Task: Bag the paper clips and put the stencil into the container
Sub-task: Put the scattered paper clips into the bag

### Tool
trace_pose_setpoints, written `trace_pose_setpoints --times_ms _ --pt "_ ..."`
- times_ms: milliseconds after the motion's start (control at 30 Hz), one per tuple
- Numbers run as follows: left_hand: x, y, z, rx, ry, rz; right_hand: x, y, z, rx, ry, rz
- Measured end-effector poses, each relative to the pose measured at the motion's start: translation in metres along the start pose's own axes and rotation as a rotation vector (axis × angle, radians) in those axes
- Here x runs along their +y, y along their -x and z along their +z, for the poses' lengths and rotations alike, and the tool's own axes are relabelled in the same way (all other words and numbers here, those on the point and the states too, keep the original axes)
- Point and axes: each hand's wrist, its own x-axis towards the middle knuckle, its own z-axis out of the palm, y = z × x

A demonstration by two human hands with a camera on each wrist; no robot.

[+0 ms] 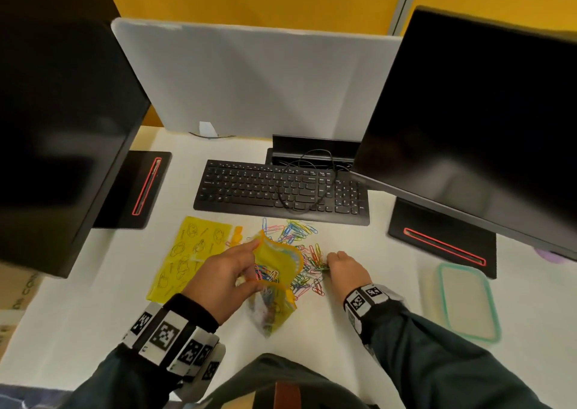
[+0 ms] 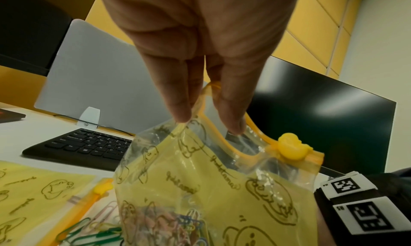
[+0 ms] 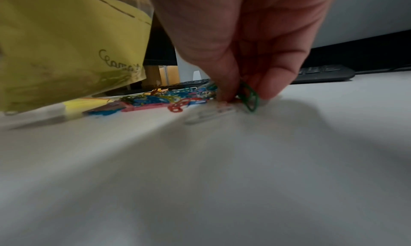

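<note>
Paper clips [image 1: 299, 246], bright wire ones in mixed colours, lie heaped on the white desk [image 1: 93, 315] under the right hand [image 1: 345, 268], which pinches a few. The yellow zip bag [image 1: 276, 268], mouth pinched apart by the left hand [image 1: 223, 279], hangs just left

bag [image 1: 274, 284] bottom: blurred | container [image 1: 468, 302]: blurred | right fingers [image 3: 224, 84]: tips hidden

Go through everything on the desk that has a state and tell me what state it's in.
Zip bag: mouth open, lifted, some clips inside.
Left hand: pinches bag's rim.
Right hand: pinches clips from pile.
Paper clips: mostly loose on desk.
Container: lid on.
Monitors: dark.
</note>
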Motion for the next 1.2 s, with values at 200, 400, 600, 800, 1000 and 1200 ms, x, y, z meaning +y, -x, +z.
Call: trace_pose_setpoints --times_ms 200,400,600,800,1000,1200 --pt "0.004 -0.007 -0.001 -0.002 0.013 -0.006 0.003 0.016 -0.028 0.109 -0.2 0.06" --pt "0.009 -0.015 0.002 0.007 -0.014 0.009 -0.028 0.045 -0.084 0.375 -0.65 -0.231" --pt "0.012 -0.022 0.0 0.033 -0.046 0.106 -0.056 0.043 -0.082 0.442 -0.892 -0.451" --pt "0.017 -0.018 -0.005 0.103 0.016 0.144 -0.063 0.036 -0.062 0.485 -0.741 -0.506" --pt "0.013 -0.017 -0.009 0.113 0.006 0.151 -0.053 0.041 -0.064 0.5 -0.677 -0.523" --pt "0.004 -0.009 -0.013 0.14 0.035 0.091 -0.002 0.018 -0.044 0.404 -0.612 -0.063"
